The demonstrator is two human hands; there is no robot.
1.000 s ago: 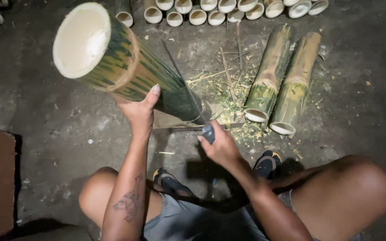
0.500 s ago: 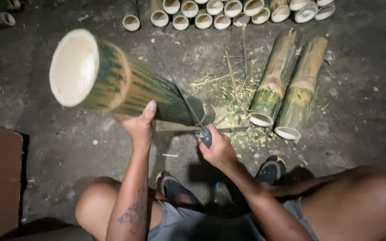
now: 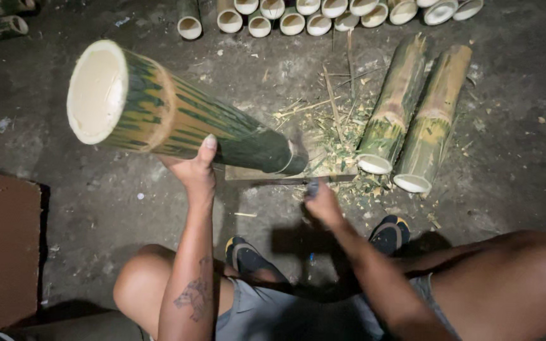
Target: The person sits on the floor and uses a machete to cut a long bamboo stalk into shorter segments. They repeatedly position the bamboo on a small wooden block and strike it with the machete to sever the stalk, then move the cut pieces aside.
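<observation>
A thick green and yellow bamboo section (image 3: 172, 113) leans with its hollow cut end up towards me and its lower end resting on a flat wooden block (image 3: 273, 173). My left hand (image 3: 192, 168) grips it from underneath, thumb on its side. My right hand (image 3: 318, 202) is closed on the handle of a long knife (image 3: 285, 182), whose blade lies along the block just under the bamboo's lower end. The hand is blurred.
Two split-looking bamboo sections (image 3: 412, 120) lie side by side to the right, among chips and splinters (image 3: 333, 136). A row of short cut bamboo tubes (image 3: 311, 16) lines the far floor. A brown board (image 3: 1, 252) sits at left. My sandalled feet (image 3: 387, 233) are below.
The bamboo section has tilted lower and further left. My right hand and the knife have slid down towards the block.
</observation>
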